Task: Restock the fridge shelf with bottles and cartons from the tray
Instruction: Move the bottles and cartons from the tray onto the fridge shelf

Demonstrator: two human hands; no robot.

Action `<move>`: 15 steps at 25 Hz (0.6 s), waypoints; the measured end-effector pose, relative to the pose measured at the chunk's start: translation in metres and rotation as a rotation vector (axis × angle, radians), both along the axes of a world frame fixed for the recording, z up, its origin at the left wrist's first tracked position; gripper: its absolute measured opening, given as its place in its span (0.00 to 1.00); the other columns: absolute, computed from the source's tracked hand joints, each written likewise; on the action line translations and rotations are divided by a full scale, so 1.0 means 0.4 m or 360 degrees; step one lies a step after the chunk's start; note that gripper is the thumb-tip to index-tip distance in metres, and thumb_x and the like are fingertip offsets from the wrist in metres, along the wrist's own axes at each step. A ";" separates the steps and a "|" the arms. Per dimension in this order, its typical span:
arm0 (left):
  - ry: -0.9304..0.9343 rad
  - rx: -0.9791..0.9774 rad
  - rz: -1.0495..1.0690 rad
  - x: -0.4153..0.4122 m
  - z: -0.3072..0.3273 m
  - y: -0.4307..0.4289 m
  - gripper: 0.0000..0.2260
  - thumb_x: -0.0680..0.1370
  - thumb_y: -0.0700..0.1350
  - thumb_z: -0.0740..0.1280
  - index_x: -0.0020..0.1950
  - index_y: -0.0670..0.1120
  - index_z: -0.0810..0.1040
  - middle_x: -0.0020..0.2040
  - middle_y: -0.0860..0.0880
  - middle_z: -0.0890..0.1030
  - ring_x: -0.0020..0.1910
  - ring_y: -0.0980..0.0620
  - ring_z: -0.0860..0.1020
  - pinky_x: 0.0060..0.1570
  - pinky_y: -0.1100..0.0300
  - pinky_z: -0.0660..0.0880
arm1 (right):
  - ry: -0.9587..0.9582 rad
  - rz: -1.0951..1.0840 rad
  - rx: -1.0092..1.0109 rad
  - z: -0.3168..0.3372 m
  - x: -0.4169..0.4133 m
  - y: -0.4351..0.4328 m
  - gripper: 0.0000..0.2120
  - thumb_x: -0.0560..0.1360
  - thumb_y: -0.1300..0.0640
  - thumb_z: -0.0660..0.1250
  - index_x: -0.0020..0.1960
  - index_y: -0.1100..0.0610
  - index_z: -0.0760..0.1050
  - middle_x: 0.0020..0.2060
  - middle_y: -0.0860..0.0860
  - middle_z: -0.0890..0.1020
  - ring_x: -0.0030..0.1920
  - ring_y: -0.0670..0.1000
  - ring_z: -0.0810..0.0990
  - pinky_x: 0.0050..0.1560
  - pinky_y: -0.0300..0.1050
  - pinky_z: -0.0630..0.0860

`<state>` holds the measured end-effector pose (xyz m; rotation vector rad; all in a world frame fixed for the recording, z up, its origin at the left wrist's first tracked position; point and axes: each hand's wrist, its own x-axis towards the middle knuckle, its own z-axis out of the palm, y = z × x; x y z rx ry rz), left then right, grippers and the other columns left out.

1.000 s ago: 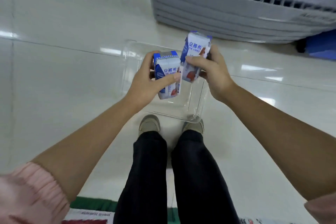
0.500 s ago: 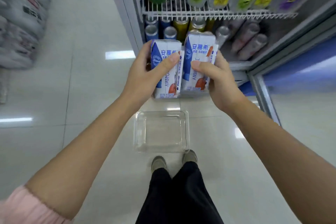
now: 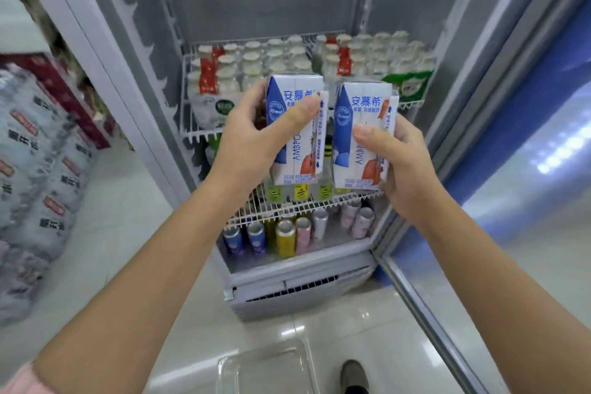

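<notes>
Fridge (image 3: 224,9) open at 12 o'clock, door (image 3: 527,137) swung out toward 3. Upper wire shelf (image 3: 204,133) packed with bottles (image 3: 256,64); lower wire shelf (image 3: 287,209) has yellow-label bottles, cans (image 3: 284,238) on the fridge floor. Clear tray (image 3: 265,368) on the floor at 6, near a shoe (image 3: 353,374). Left hand (image 3: 252,141), fingers clamped on left carton (image 3: 295,128). Right hand (image 3: 403,163), fingers clamped on right carton (image 3: 364,134). Both cartons upright, just beside each other, held up in front of the shelves.
</notes>
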<state>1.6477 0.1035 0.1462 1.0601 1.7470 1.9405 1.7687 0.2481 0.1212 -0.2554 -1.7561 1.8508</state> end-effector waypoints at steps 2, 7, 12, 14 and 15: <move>0.0077 0.0032 -0.0033 0.000 0.069 0.052 0.10 0.70 0.53 0.72 0.50 0.54 0.78 0.43 0.55 0.85 0.42 0.55 0.84 0.35 0.64 0.78 | 0.0092 0.0000 0.0051 0.073 -0.008 0.056 0.16 0.68 0.53 0.71 0.55 0.55 0.79 0.48 0.53 0.86 0.48 0.55 0.84 0.43 0.47 0.81; 0.0223 0.0153 -0.0005 -0.030 0.242 0.215 0.12 0.69 0.53 0.72 0.50 0.52 0.80 0.46 0.51 0.86 0.45 0.50 0.84 0.41 0.54 0.81 | 0.0247 0.0061 0.0216 0.254 -0.049 0.233 0.16 0.71 0.56 0.69 0.58 0.60 0.77 0.52 0.58 0.84 0.50 0.60 0.84 0.47 0.52 0.81; 0.0395 0.0203 0.0131 -0.067 0.390 0.415 0.14 0.71 0.53 0.72 0.54 0.50 0.79 0.47 0.52 0.85 0.44 0.54 0.84 0.37 0.60 0.80 | 0.0309 0.0039 0.0247 0.426 -0.106 0.421 0.17 0.72 0.51 0.68 0.58 0.58 0.77 0.50 0.54 0.85 0.50 0.56 0.84 0.44 0.45 0.81; 0.0472 0.0211 0.0231 -0.083 0.435 0.494 0.15 0.71 0.54 0.72 0.54 0.49 0.79 0.45 0.51 0.85 0.42 0.55 0.84 0.34 0.61 0.80 | 0.0342 -0.0041 0.0267 0.474 -0.134 0.491 0.15 0.71 0.49 0.69 0.55 0.54 0.77 0.47 0.50 0.86 0.48 0.52 0.85 0.42 0.42 0.81; 0.0516 0.0195 0.0306 -0.091 0.452 0.529 0.16 0.70 0.55 0.72 0.53 0.49 0.79 0.44 0.52 0.85 0.40 0.56 0.84 0.33 0.60 0.80 | 0.0352 -0.0093 0.0258 0.488 -0.149 0.523 0.15 0.71 0.49 0.69 0.55 0.53 0.76 0.46 0.50 0.86 0.47 0.51 0.85 0.41 0.43 0.82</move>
